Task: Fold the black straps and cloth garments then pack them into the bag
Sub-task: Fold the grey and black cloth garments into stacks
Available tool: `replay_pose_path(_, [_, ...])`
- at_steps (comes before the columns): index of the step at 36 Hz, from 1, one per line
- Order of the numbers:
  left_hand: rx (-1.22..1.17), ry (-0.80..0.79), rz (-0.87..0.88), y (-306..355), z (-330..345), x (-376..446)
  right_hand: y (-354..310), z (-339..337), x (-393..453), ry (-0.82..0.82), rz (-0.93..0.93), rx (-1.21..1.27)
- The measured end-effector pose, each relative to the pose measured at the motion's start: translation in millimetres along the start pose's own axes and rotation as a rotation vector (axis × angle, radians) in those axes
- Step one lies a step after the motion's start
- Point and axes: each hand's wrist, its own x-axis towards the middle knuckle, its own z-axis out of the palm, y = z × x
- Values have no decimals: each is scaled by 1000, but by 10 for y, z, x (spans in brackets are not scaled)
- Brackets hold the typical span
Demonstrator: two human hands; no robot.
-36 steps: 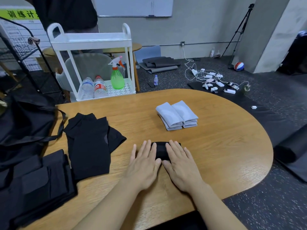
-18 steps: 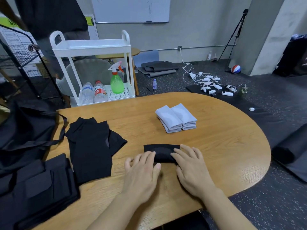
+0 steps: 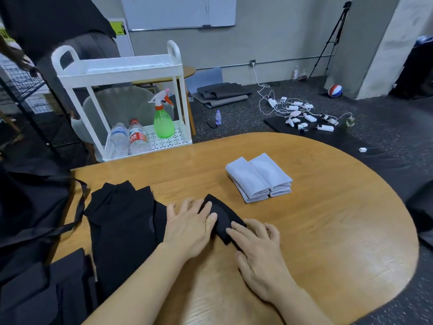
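Folded black cloth (image 3: 220,215) lies on the table (image 3: 328,231) near your front edge, skewed, long axis running 11 to 5 o'clock. Your left hand (image 3: 189,227) lies flat at its 9 o'clock side, fingers straight and spread, fingertips pressing the cloth's upper left end; nothing clasped. Your right hand (image 3: 260,252) sits at the cloth's 5 o'clock end, palm down, fingers slightly bent, index and middle tips on the cloth's lower corner; it grasps nothing, only touches.

At 9 o'clock from the cloth, just beside your left hand, a larger black garment (image 3: 124,221) lies folded lengthwise on the table. Past it at 9 o'clock, the black bag (image 3: 30,207) slumps over the table's left edge, a strap (image 3: 80,207) looping onto the wood. At 7 o'clock, more black fabric (image 3: 42,289) is piled at the table's near left corner.

At 1 o'clock from the cloth, well apart, a stack of white folded cloths (image 3: 259,177) rests on the table.

Beyond the table at 11 o'clock stands a white cart (image 3: 121,66); its lower shelf holds two water bottles (image 3: 128,137) and a green spray bottle (image 3: 163,120). On the floor at 1 o'clock: chargers and cables (image 3: 302,111); a tripod (image 3: 332,41) farther back.
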Motion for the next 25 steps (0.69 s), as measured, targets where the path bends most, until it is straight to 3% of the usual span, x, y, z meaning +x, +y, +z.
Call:
replay_pose_path(7, [-30, -104, 45, -126, -2, 497, 36, 119, 339, 76, 7, -145])
replay_pose_path(13, [-53, -61, 99, -211, 114, 870, 113, 187, 555, 82, 33, -280])
replay_pose_path(25, [-93, -24, 190, -139, 242, 1230, 230, 237, 679, 119, 150, -304])
